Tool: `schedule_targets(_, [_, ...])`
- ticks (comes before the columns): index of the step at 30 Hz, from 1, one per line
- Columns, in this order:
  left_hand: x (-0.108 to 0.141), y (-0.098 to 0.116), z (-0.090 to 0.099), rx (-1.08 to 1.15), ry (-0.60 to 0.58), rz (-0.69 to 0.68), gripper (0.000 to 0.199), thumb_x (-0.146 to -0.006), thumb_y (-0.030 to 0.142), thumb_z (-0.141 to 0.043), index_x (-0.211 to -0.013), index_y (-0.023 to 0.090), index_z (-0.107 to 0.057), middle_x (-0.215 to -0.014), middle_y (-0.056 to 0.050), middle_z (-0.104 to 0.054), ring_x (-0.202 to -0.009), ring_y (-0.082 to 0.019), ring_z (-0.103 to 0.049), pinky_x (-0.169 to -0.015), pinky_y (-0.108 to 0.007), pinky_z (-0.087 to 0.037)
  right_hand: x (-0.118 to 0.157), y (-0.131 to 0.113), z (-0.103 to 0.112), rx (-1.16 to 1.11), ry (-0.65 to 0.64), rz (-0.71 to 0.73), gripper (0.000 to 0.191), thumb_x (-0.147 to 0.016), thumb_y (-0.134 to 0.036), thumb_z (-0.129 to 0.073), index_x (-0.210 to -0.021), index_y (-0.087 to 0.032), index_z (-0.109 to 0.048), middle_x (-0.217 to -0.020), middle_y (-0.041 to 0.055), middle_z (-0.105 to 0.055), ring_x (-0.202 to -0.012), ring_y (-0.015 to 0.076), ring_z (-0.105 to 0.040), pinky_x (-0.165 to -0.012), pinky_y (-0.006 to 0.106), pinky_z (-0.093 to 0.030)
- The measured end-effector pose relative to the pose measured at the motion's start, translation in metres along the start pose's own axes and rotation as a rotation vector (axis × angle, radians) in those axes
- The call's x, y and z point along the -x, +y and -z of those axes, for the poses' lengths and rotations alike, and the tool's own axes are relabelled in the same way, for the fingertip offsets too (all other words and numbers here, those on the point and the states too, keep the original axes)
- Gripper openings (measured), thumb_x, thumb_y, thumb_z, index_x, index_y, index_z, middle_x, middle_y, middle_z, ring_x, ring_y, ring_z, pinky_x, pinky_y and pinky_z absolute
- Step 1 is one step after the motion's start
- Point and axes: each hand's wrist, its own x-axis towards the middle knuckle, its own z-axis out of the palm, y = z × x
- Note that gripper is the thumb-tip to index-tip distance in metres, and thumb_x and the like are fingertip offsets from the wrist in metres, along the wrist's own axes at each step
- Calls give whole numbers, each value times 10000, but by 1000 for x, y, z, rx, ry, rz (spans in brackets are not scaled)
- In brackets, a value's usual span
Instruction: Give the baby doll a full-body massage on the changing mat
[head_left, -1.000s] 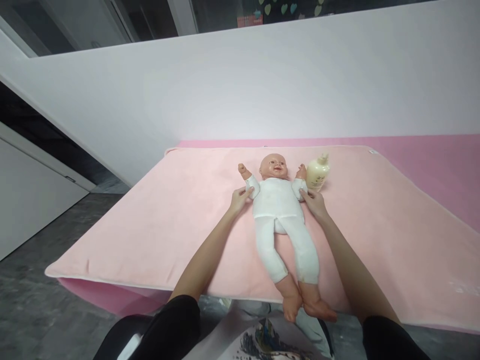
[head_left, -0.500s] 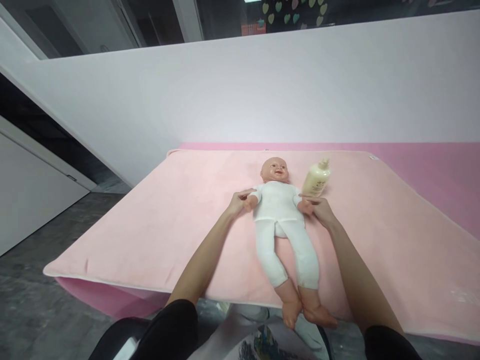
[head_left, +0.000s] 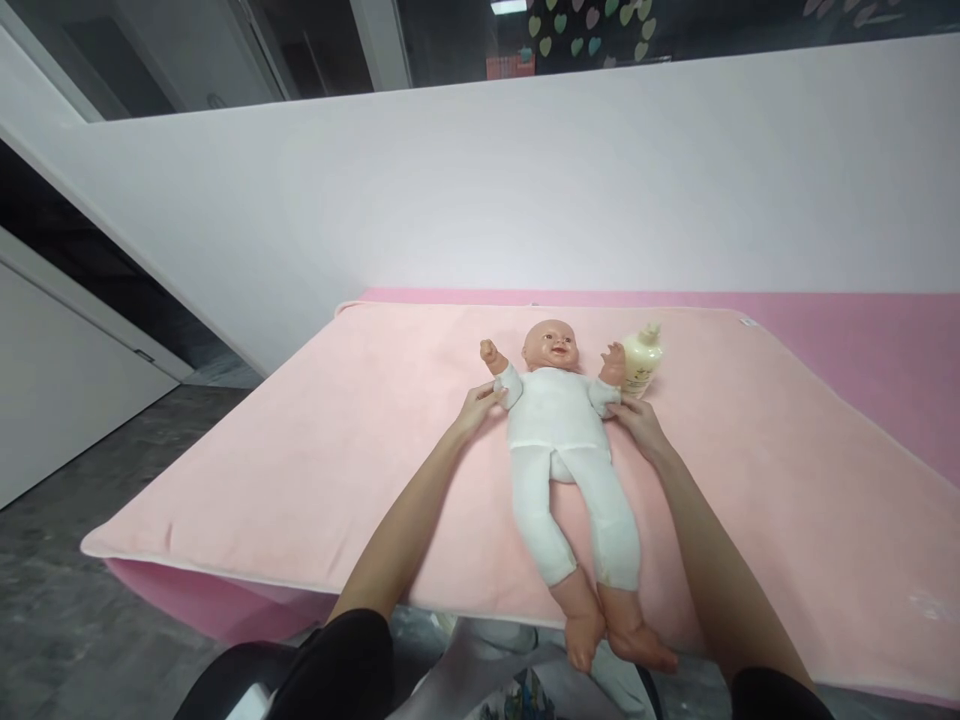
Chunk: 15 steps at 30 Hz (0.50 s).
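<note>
A baby doll (head_left: pixel 556 415) with a bald head and white cloth body lies on its back on a pink blanket (head_left: pixel 337 450). Its bare feet reach past the blanket's near edge. Both doll arms are bent, with the doll's hands raised beside its head. My left hand (head_left: pixel 480 408) has its fingers closed at the doll's elbow on the left side. At the other elbow, my right hand (head_left: pixel 639 422) grips the white sleeve; its thumb is partly hidden. A pale yellow pump bottle (head_left: pixel 643 358) stands just behind the doll's hand on the right, partly covered by it.
The blanket covers a pink surface (head_left: pixel 885 350) that shows along the back and right. Behind rises a white wall panel (head_left: pixel 525 190) with dark glass above it. Grey floor (head_left: pixel 67 590) lies to the left, near a white door (head_left: pixel 67 370).
The doll's arms have swung from hanging down at its sides to bent upward beside its head. My hands have shifted from its hands and forearms to its elbows.
</note>
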Motion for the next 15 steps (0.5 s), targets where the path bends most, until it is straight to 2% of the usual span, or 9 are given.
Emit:
schedule_targets(5, [-9, -10, -12, -245, 175, 6, 447, -717, 571, -632, -664, 129, -665, -594, -5, -569, -587, -122, -475, -563, -238, -338, -9, 6, -13, 288, 157, 46, 414, -720, -525, -593, -815, -133, -688, -833, 83, -688, -792, 240, -611, -745, 358, -476])
schedule_targets(8, [-10, -13, -17, -313, 246, -17, 470, -736, 584, -601, -610, 132, -638, -526, 14, -508, -531, -108, -437, -522, -240, -297, -9, 8, -16, 341, 183, 60, 432, -742, -534, -563, -848, -133, -683, -876, 87, -689, -821, 246, -612, -772, 365, -473])
schedule_targets(11, [-6, -11, -15, -169, 163, -33, 390, -714, 522, -653, -742, 135, -693, -659, -10, -623, -608, -125, -527, -591, -243, -376, -2, 4, -13, 237, 117, 56, 432, -716, -519, -611, -909, -140, -688, -937, 93, -700, -860, 251, -628, -803, 376, -488])
schedule_targets(15, [2, -8, -7, -38, 39, -15, 367, -611, 350, -766, -916, 150, -720, -920, -59, -708, -852, -198, -623, -800, -318, -451, 13, -4, -3, 133, 8, 15, 336, -633, -410, -710, -865, -167, -718, -936, 73, -713, -917, 263, -637, -868, 403, -488])
